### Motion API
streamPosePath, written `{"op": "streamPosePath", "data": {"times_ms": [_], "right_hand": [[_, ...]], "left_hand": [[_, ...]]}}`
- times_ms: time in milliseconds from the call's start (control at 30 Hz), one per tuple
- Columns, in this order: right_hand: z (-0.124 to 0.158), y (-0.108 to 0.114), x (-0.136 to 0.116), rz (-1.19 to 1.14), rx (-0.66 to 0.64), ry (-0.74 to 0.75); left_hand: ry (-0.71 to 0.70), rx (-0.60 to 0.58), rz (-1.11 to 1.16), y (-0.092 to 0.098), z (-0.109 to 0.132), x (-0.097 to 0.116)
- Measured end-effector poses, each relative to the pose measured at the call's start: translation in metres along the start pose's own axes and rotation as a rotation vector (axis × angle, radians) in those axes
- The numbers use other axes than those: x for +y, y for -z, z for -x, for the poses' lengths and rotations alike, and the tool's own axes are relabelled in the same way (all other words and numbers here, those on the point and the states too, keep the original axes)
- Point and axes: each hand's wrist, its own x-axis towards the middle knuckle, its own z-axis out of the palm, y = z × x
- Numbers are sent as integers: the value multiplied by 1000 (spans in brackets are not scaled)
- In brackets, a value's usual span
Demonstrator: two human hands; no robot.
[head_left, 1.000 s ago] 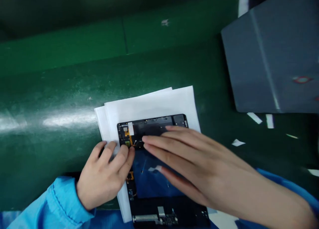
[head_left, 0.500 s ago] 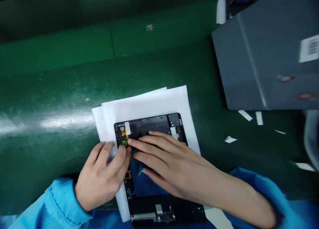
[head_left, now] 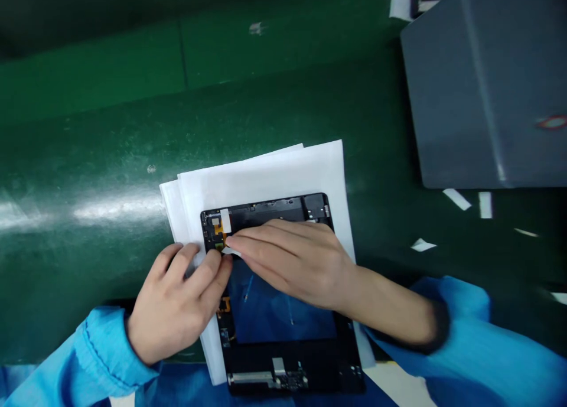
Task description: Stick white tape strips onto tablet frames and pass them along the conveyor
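An opened tablet [head_left: 283,365], its inside parts and blue middle panel facing up, lies on a stack of white sheets [head_left: 266,171]. My right hand [head_left: 296,259] reaches over its upper part, fingers together and tips pinched on a small white strip [head_left: 231,251]. Beside those fingertips, at the tablet's left edge, is my left hand [head_left: 181,300]. Its thumb and index finger are pressed close together; what lies between them is hidden. The other left fingers curl over the sheets. A white tab [head_left: 225,220] and an orange flex cable [head_left: 218,228] show just above the fingertips.
A grey panel [head_left: 478,100] stands at the upper right, with other items partly behind it. White paper scraps [head_left: 485,205] are scattered on the green table [head_left: 110,141] below it. A seam runs across the green surface at the back.
My right hand has gone from fingers spread over the tablet to a pinch, and a white strip now shows at its tips. My left hand stays at the edge. The view has shifted slightly.
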Motion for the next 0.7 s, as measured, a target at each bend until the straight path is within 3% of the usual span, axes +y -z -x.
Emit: {"op": "streamPosePath", "data": {"times_ms": [367, 567, 700], "right_hand": [[5, 14, 8, 54, -204, 135], [1, 12, 12, -149, -100, 26], [3, 13, 10, -134, -23, 16]], "left_hand": [[11, -18, 28, -1, 1, 1], [9, -23, 24, -1, 1, 2], [9, -19, 35, -1, 1, 2]]}}
